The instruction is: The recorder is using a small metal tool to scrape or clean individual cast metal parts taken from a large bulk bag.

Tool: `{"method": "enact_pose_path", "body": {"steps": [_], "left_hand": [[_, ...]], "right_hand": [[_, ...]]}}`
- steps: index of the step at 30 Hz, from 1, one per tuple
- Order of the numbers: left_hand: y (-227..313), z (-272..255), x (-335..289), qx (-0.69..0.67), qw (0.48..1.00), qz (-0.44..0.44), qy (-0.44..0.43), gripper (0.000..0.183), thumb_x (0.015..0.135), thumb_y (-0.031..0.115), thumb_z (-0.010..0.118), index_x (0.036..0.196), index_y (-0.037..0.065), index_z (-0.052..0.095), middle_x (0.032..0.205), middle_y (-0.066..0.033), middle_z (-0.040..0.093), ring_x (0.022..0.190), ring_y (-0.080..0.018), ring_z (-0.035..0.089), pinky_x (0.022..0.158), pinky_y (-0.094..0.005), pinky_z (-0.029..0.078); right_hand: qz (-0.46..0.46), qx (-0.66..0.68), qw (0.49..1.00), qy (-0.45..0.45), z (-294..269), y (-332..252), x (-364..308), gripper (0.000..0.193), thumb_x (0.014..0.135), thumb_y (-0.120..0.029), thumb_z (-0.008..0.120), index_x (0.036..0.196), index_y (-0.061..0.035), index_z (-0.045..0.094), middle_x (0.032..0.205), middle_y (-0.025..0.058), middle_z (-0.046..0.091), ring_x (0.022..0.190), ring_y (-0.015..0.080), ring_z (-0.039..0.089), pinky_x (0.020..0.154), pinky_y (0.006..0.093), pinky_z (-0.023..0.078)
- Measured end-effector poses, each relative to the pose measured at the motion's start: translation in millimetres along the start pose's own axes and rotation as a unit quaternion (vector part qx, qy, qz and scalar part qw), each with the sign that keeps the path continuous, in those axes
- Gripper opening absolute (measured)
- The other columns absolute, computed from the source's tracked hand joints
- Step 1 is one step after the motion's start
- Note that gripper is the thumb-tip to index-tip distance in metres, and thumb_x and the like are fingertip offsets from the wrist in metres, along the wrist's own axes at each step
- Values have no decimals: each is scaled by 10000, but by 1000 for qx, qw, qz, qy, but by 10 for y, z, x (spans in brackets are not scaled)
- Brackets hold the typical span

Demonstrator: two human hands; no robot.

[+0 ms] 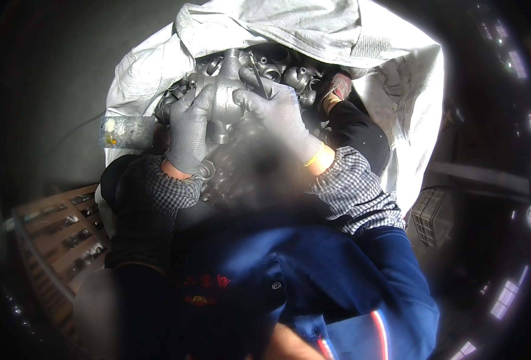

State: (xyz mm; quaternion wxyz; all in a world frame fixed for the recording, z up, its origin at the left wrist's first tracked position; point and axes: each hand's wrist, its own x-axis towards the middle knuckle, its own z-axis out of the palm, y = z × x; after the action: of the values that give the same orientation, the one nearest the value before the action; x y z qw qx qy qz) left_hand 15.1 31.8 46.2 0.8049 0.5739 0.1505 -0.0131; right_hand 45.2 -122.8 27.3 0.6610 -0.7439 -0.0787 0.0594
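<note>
A grey cast-metal fitting (228, 99), rounded in the middle with short pipe-like ends, is held up over the open bag. My left hand (188, 129), in a grey knit glove, is closed on its left side. On the other side my right hand (282, 117), gloved the same way, is closed around a thin dark bar-like tool (257, 75). The tool slants up past the index finger; its exact kind is unclear. The right thumb is at the fitting's right side. Below the hands, more grey castings (206, 170) show, partly blurred and in shadow.
A white woven bulk bag (397, 96) surrounds the heap of castings (301, 78). A black-trousered leg with a reddish shoe (339, 87) reaches inside it. At left are a worn grey block-like object (126, 132) and a slatted crate (55, 228). A plastic crate (428, 217) stands right.
</note>
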Motion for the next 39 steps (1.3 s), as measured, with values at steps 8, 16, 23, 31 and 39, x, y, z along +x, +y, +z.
{"method": "enact_pose_path", "body": {"steps": [8, 16, 23, 31, 39], "left_hand": [[-24, 1, -1, -11, 999, -34, -12, 238, 960, 184, 517, 1082, 9, 623, 836, -62, 636, 548, -94, 579, 359, -200, 416], [-19, -109, 54, -52, 986, -118, -105, 256, 945, 195, 528, 1109, 30, 635, 836, -32, 648, 643, -60, 593, 451, -154, 393], [-28, -32, 64, -55, 987, -111, -98, 286, 937, 174, 533, 1149, 6, 627, 884, -39, 667, 714, -49, 612, 517, -167, 433], [79, -133, 140, 22, 979, -70, -192, 298, 932, 139, 544, 1182, -22, 553, 889, -25, 647, 762, -99, 619, 592, -220, 492], [-59, -119, 84, -4, 979, -106, -172, 351, 889, 108, 589, 1221, 9, 540, 1056, -80, 621, 830, -116, 618, 588, -219, 498]], "right_hand": [[-144, -174, 973, 55, 44, 76, -67, 371, 841, -186, 680, 1147, 21, 638, 1002, 159, 696, 928, 159, 658, 826, 274, 499], [-30, 66, 994, 84, -313, 49, 208, 329, 892, -202, 666, 1120, 33, 627, 987, 60, 690, 880, 90, 610, 799, 228, 492], [122, 137, 982, -33, -365, 59, 221, 250, 896, -243, 664, 997, -16, 671, 868, -5, 653, 776, 53, 564, 698, 228, 467], [148, 206, 967, -11, -507, -215, 114, 205, 884, -253, 669, 924, -52, 674, 767, -17, 626, 598, 37, 516, 513, 200, 406], [106, 107, 989, -4, -457, -181, 117, 447, 894, -269, 647, 1230, 17, 571, 985, 68, 671, 866, 97, 607, 749, 232, 483]]}}
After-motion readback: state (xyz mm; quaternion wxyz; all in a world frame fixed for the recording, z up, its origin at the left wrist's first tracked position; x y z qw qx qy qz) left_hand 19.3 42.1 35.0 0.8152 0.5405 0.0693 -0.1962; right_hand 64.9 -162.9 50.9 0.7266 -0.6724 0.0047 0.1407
